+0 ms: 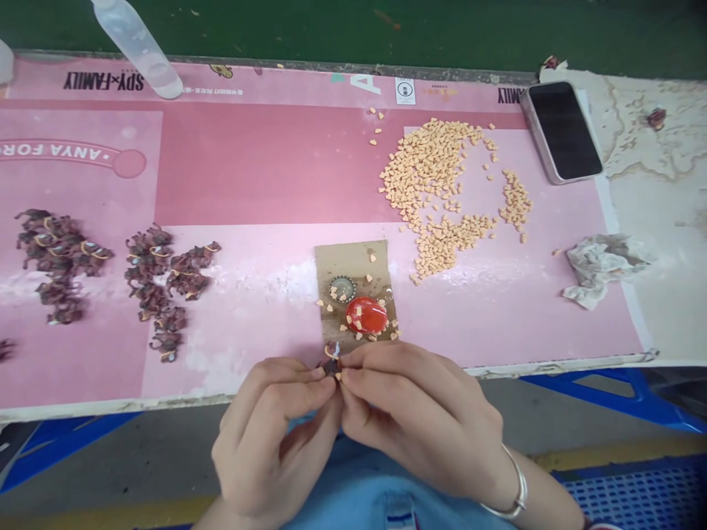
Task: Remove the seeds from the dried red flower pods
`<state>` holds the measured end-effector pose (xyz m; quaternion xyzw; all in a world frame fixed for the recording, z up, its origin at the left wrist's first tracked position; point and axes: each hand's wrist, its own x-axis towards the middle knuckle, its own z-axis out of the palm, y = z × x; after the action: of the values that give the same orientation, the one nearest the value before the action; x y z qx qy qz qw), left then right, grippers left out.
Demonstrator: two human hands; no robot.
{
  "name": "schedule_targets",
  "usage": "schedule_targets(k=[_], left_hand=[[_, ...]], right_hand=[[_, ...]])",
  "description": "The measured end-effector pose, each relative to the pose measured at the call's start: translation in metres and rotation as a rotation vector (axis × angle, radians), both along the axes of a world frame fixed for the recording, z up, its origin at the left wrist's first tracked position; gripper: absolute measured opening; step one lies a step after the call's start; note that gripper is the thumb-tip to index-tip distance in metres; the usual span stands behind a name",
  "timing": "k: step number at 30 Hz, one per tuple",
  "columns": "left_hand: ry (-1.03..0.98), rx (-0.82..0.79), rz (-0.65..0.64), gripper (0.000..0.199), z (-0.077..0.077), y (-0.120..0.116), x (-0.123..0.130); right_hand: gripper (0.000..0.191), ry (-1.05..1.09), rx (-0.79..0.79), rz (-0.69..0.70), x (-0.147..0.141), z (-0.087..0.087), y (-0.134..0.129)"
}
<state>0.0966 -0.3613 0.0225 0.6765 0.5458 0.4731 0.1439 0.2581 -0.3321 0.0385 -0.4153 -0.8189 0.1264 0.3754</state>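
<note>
**Head view**
**Left hand** [270, 434]: fingers curled, pinching one small dark cluster [331, 366].
**Right hand** [420, 419]: fingers pressed against the same cluster; one smooth metal bangle [511, 489] at the wrist.
**Just ahead of hands:** one cardboard scrap [350, 259], bearing one glossy red dome [365, 314] and one ridged metal bottle cap [342, 288].
**Ahead, right:** one large heap of beige granules [428, 177], too many to count.
**Left:** two heaps of rough dark-red clusters [160, 283].
**Far right:** one phone [563, 131]; one crumpled tissue [605, 269].
</note>
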Motion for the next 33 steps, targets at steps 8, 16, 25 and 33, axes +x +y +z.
schedule_targets(k=[8,16,25,33], left_hand=[[0.021,-0.008,0.019,0.037,-0.009,-0.005,-0.009],[0.01,-0.02,-0.012,0.036,-0.002,-0.001,-0.006],[-0.01,-0.133,-0.061,0.022,0.009,0.003,0.004],[-0.059,-0.082,-0.077,0.037,0.004,0.003,0.01]], right_hand=[[0.031,-0.114,0.021,0.099,0.003,0.009,-0.001],[0.03,-0.1,0.036,-0.008,0.005,0.007,0.005],[0.018,0.011,-0.043,-0.02,0.019,0.011,0.008],[0.02,0.012,-0.042,0.025,0.027,0.01,0.004]])
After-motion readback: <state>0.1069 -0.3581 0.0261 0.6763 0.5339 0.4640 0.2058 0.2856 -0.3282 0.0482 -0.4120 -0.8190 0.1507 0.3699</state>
